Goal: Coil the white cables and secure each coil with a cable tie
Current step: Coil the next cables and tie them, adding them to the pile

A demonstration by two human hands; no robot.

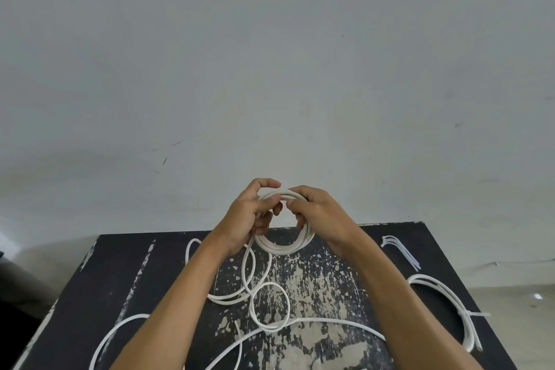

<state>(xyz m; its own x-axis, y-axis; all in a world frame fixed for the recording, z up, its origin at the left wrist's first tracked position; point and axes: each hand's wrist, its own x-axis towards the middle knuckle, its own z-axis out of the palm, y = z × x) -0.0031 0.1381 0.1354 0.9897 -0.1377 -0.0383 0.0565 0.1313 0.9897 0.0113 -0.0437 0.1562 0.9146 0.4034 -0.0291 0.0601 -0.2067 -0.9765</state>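
You hold a round coil of smooth white plastic-sheathed cable (pixel 283 242) upright above the far edge of the matte black tabletop with worn, flaking paint (pixel 375 252). Your left hand (pixel 249 216) curls round the coil's left arc, thumb and fingers pinching its top strands; your right hand (pixel 318 213) wraps the right arc, fingers closed tight on the bundle. Both grips are narrow and full of cable. The uncoiled tail of the same white cable (pixel 264 303) drops from the coil and lies in loose, overlapping loops across the scuffed middle of the table. At the right edge lies a second white cable coil, flatter and wider (pixel 450 297), with a thin tie tail sticking out. A small bundle of thin white plastic cable ties (pixel 401 251) lies near the far right corner. Behind: a plain grey wall (pixel 270 54), faintly scuffed.
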